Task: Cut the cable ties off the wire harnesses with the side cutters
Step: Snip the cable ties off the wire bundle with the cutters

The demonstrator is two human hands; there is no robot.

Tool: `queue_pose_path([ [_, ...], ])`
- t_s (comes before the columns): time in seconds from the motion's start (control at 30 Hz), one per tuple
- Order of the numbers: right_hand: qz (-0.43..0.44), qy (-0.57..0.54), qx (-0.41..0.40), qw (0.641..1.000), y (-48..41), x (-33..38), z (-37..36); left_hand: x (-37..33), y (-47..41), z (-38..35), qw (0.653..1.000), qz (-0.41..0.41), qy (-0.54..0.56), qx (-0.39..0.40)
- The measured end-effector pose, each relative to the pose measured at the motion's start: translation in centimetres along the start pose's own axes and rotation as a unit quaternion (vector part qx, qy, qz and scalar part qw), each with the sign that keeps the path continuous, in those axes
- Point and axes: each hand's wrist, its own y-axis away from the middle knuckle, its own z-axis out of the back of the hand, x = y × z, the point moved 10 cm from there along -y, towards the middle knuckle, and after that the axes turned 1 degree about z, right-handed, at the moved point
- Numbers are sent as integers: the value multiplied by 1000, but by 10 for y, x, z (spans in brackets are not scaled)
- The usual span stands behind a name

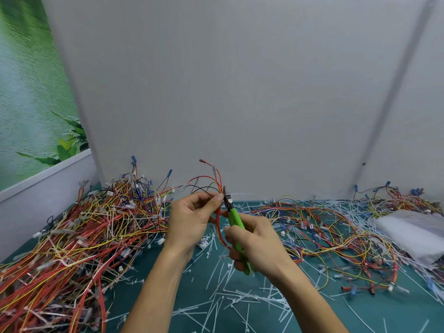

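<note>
While the left hand (192, 217) pinches a red, yellow and black wire harness (217, 182) in a thumb-and-fingertip grip above the teal counter (384, 316), the right hand (257, 243) keeps its grip clamped around the green handles of the side cutters (233, 218). The cutters' dark tip touches the harness just beside the left thumb, where a white cable tie (241, 193) sticks out to the right. A tangled pile of harnesses (79, 236) covers the counter's left; a looser spread of harnesses (324, 234) lies at right. Cut ties (228, 299) litter the counter between them. A white plastic bag (413, 231) lies far right.
</note>
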Motion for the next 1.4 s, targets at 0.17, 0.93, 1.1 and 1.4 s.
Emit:
queue_pose_path([
  [0.17,0,-15,15,1000,-1,3,-1,6,2,-5,998,34,49,7],
  [0.93,-24,-60,7,998,2,3,1,-5,-1,-2,999,-35,-21,10],
  [1.1,-25,-70,32,997,2,6,-5,-8,0,-4,999,-49,-21,10],
  [1.4,-32,-74,12,997,3,1,-1,-9,1,-4,998,-54,-35,11],
])
